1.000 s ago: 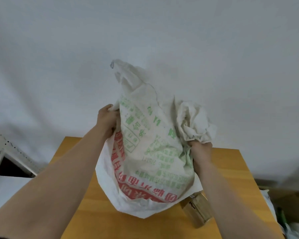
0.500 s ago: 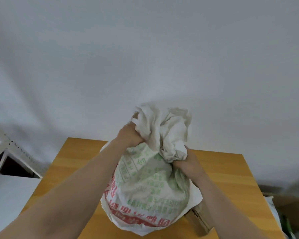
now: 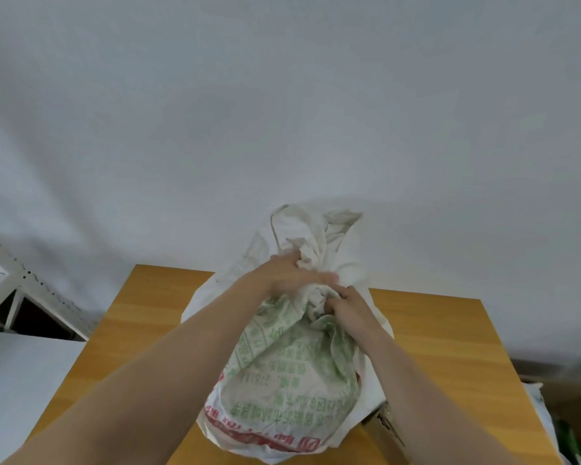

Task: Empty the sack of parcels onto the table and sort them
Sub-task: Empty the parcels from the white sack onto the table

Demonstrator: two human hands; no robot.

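Both bare forearms reach forward and converge. The left hand (image 3: 291,276) sits just above the right hand (image 3: 348,308), both with fingers curled into the bunched neck of the sack (image 3: 292,374).

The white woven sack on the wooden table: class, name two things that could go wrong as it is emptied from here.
1. The left hand and right hand grip only the bunched top of the white woven sack with green and red print; the fabric could slip.
2. The brown cardboard box lies beside the sack's base on the wooden table; tumbling parcels might push it off.
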